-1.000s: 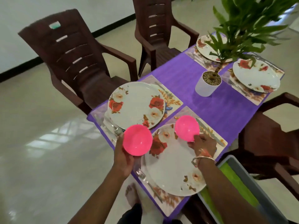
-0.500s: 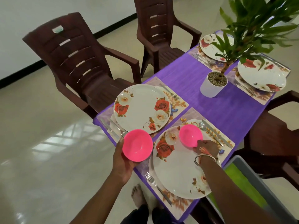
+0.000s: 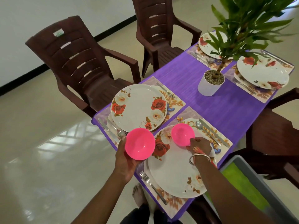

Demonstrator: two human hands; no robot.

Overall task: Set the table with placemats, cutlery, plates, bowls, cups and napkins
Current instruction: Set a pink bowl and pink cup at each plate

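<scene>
Two pink bowls. Left hand (image 3: 124, 160) cups the nearer bowl (image 3: 140, 143) from below, over the corner edge of the purple table (image 3: 210, 107), open floor (image 3: 48, 143) beside. Right hand (image 3: 200, 145) pinches the second bowl (image 3: 182, 136) by its rim on the near plate (image 3: 174, 175). Both glossy, plain. Far plate (image 3: 137, 107) shows an open middle.

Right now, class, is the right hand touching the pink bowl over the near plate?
Touching. The head view shows the right hand pinching the pink bowl at its near rim.
</scene>
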